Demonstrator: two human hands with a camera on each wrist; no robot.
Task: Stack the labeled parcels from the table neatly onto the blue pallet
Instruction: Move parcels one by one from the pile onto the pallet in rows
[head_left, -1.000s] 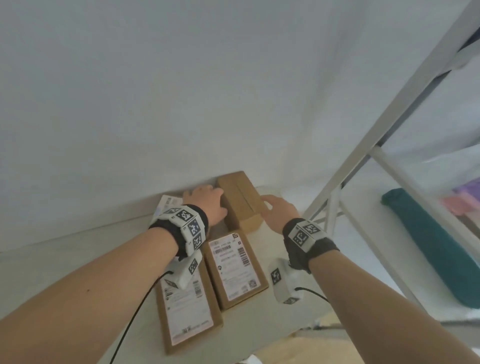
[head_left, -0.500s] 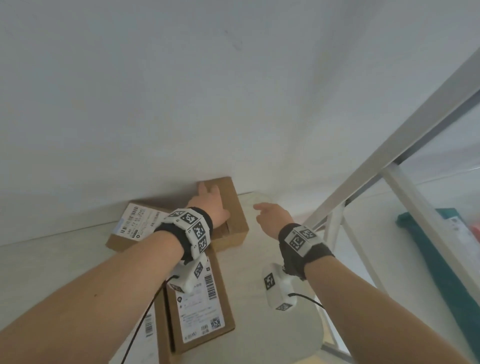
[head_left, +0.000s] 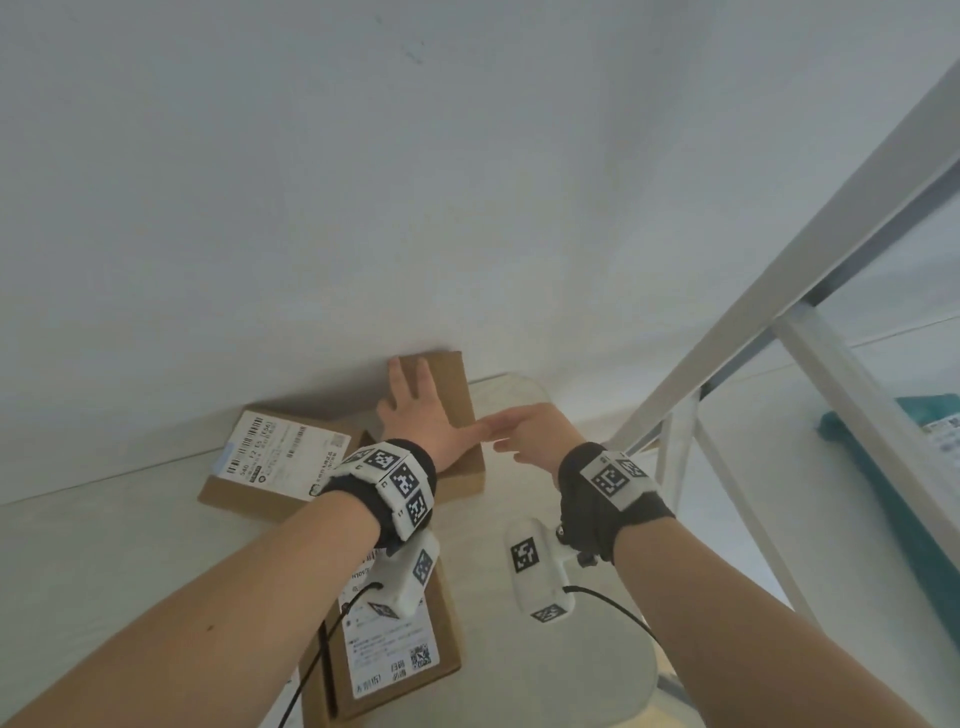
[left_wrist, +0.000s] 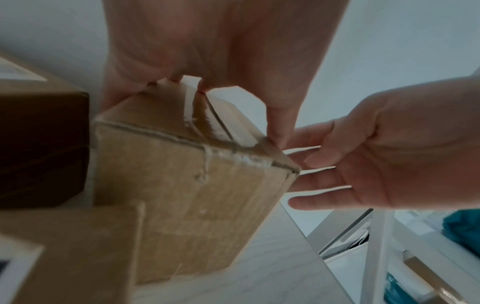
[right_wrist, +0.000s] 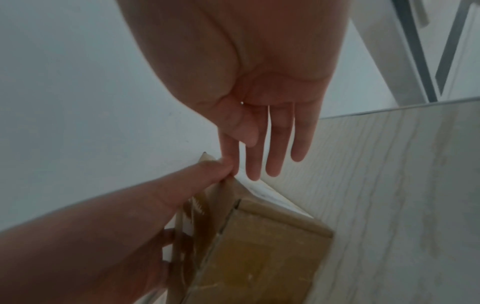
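Pale wall backs the bench (head_left: 582, 644), where a plain brown parcel (head_left: 452, 395) sits at the far edge against the wall. On its top lies the left hand (head_left: 415, 415), flat, fingers spread and straight, thumb at the near right corner. Just beside that thumb hovers the right hand (head_left: 530, 436), its grip apart and holding nothing. Two labeled parcels (labels up) lie nearer: one (head_left: 275, 462) at the far left, one (head_left: 395, 649) by the near edge.

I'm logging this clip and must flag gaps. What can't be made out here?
- Blue pallet: in no view.
- Label on the plain parcel under the left hand: head view shows bare cardboard; wrist views are blurred.
- Near parcel's label: partly hidden by the left wrist camera, print too small.
- Right hand's contact with the parcel: unclear.
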